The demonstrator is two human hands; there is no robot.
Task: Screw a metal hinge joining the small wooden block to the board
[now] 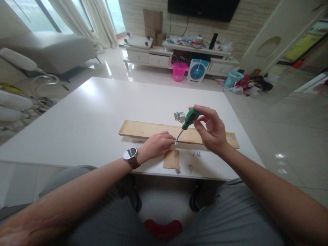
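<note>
My right hand (pixel 211 128) is closed round the green handle of a screwdriver (pixel 191 119), which slants down to the left. The screwdriver's tip meets a small metal bracket (pixel 176 140) at the near edge of a long wooden board (pixel 147 128). Against that edge, my left hand (pixel 161 141) has its fingers bent and pressed together at the bracket; the fingertips are partly hidden. Nearer to me lies a small wooden piece (pixel 171 159) with a hole near one corner. Several screws (pixel 197 153) rest to its right.
Beyond the board are loose perforated metal plates (pixel 180 117) with screws. A small metal piece (pixel 190 168) and some tiny hardware (pixel 177 171) lie near the front edge of the white table (pixel 77 119). A pink basket (pixel 179 71) and a blue fan (pixel 198 70) stand on the floor beyond.
</note>
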